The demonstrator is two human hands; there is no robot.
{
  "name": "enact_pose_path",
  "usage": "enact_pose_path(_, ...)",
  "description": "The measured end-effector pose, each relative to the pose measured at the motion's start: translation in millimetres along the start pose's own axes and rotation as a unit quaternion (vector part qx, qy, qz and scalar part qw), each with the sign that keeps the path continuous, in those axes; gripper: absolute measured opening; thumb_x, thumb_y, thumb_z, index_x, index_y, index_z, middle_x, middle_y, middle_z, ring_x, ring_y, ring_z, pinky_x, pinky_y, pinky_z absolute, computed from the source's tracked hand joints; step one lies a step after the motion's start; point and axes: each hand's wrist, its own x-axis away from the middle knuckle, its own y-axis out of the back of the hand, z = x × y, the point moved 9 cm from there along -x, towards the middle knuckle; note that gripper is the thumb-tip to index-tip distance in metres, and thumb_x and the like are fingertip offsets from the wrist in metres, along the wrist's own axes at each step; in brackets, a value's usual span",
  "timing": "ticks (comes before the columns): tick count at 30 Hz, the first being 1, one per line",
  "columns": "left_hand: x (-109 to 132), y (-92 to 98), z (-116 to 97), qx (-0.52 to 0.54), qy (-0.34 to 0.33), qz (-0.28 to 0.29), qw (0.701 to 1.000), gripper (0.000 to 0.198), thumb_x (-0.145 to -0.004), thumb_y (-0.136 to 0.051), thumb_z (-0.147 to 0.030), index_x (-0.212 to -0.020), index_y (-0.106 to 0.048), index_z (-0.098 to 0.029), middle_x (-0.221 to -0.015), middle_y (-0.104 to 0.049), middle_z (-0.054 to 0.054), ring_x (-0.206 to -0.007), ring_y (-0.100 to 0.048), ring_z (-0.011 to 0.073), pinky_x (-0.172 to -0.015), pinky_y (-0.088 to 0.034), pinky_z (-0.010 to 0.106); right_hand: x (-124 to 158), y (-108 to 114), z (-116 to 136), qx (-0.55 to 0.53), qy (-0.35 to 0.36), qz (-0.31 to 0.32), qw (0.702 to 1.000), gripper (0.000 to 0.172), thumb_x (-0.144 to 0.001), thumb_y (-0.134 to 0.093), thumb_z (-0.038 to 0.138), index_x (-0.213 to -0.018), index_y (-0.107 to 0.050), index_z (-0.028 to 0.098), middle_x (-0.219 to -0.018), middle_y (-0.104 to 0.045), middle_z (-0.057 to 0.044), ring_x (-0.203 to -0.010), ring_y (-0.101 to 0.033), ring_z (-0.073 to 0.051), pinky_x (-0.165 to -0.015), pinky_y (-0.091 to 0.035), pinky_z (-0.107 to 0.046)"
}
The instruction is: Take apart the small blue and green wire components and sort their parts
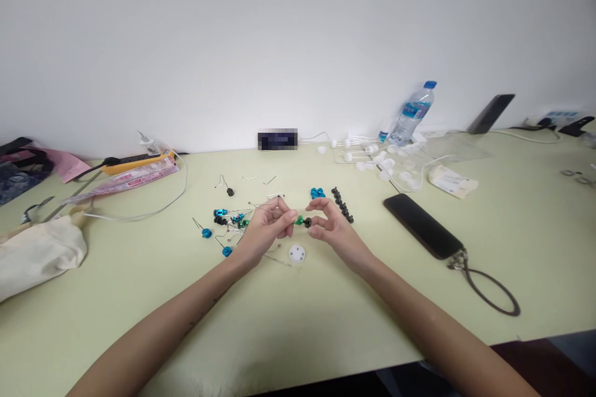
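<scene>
Near the middle of the table my left hand (pixel 270 223) pinches a small shiny green metal part (pixel 298 220) between thumb and fingers. A thin bent wire sticks out behind those fingers. On the right end of the green part is a small black knob-like piece (pixel 307 222). My right hand (pixel 333 223) has its thumb and a finger at that black piece, its index finger raised and curved. Beside my left hand lie several blue parts (pixel 226 251) and black ones with bent wires. Below the hands sits a white disc (pixel 297 253) with dark dots.
Beyond my right hand are a blue cluster (pixel 317 193) and a row of black pieces (pixel 343 205). Farther right lie a phone (pixel 423 226) with a strap, white-capped tubes (pixel 358 155) and a water bottle (pixel 413 115). A yellow power strip (pixel 135 163) and cloth bag (pixel 41 254) lie left.
</scene>
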Motion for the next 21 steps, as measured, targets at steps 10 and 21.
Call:
enact_pose_path(10,-1,0.8,0,-0.006,-0.003,-0.002,1.000,0.025,-0.085,-0.058,-0.037,-0.074,-0.046,-0.018,-0.053,-0.055,-0.004,-0.049,-0.039,0.0075,-0.052,-0.029,0.022,0,-3,-3,-0.011,-0.006,0.017,1.000,0.042,-0.073,-0.074,0.035,-0.108,-0.051,0.027,-0.115,-0.050,-0.003,-0.078,-0.051,-0.011,-0.070,-0.041,-0.026)
enact_pose_path(21,0,-4.7,5,-0.007,0.010,0.018,1.000,0.026,-0.085,-0.058,-0.038,-0.073,-0.047,-0.018,-0.053,-0.055,-0.004,-0.048,-0.039,0.0072,-0.051,-0.029,0.022,2,-18,-15,-0.024,-0.055,0.074,0.995,0.037,-0.091,-0.045,0.049,-0.079,-0.056,0.016,-0.068,-0.054,-0.001,-0.054,-0.044,-0.009,-0.053,-0.035,-0.023)
